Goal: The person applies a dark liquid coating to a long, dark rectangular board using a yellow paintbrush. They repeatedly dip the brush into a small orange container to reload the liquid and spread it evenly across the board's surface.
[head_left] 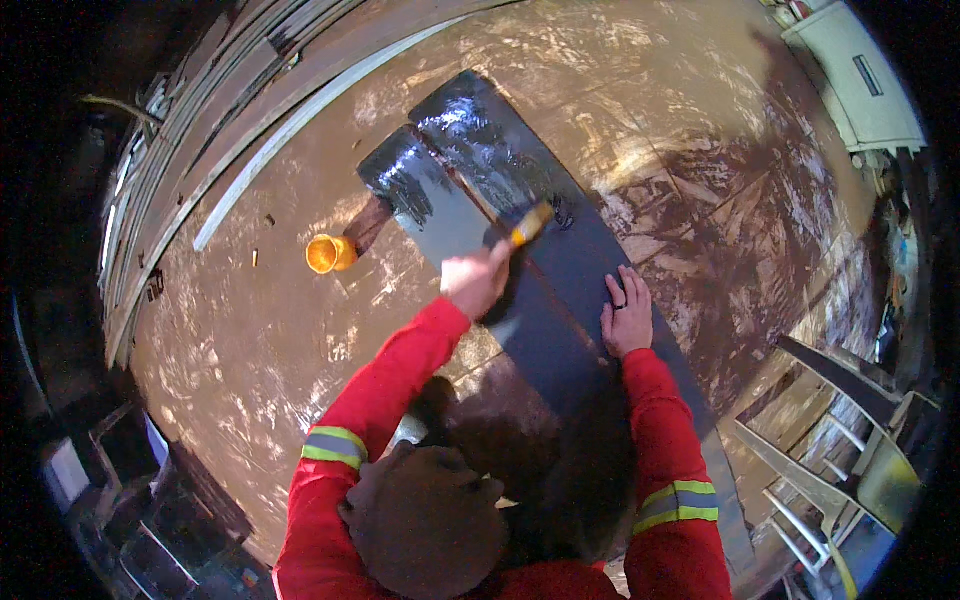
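Floor (250, 340) fills most of the view, a worn brown surface streaked with pale scuffs and glare, smooth and slightly glossy. Along its ten o'clock edge runs a stack of long dark boards (200, 120) with a pale strip beside them. Across the middle, running from twelve o'clock down toward five, lie two long flat planks (560, 290) side by side, dark grey and matte where dry. Their far ends, toward twelve o'clock, carry a wet black coating (470, 135), shiny and ridged with brush marks. At four o'clock stands a metal stepladder (830, 440) with flat grey rungs. The person's arms wear red sleeves with yellow and grey reflective bands.

The left hand (475, 280) sits just left of centre, its grip pressed together around the handle of a paintbrush (530, 225), whose yellow ferrule and dark bristles point toward one o'clock and touch the nearer plank at the edge of the wet patch. The right hand (627, 315), at about three o'clock of the left, lies flat with fingers spread on the dry plank, a dark ring on one finger. A small round yellow cup (330, 254) stands on the floor at nine o'clock of the planks, near but apart from them.
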`<state>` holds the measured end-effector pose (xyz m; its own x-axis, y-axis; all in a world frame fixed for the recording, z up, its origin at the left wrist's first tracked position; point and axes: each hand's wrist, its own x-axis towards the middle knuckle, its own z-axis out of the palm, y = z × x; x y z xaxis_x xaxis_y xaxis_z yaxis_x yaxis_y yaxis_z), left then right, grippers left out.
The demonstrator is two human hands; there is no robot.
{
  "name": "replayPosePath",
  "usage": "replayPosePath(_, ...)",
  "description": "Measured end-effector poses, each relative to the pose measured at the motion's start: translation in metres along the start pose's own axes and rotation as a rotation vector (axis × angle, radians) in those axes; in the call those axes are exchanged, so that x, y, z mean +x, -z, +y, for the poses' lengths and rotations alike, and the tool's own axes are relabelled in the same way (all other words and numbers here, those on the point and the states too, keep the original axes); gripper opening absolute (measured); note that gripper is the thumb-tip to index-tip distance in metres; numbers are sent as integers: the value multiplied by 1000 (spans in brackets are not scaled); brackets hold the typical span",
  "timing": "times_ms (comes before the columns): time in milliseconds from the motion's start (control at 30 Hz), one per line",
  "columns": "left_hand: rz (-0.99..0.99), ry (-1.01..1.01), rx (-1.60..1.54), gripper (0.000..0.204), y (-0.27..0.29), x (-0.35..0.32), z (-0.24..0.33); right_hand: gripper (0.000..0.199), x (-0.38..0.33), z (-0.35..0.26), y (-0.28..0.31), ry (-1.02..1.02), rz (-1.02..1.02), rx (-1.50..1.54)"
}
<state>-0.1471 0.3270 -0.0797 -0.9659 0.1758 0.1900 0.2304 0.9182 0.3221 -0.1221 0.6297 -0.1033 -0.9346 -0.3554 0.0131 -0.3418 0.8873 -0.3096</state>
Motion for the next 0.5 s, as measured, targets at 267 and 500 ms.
replayPosePath(267,-92,5,-103,26,5,-38,8,54,2,5,-3,51,53,17)
replayPosePath(500,33,210,65,18,-2,44,-39,54,3,1,-4,44,45,12)
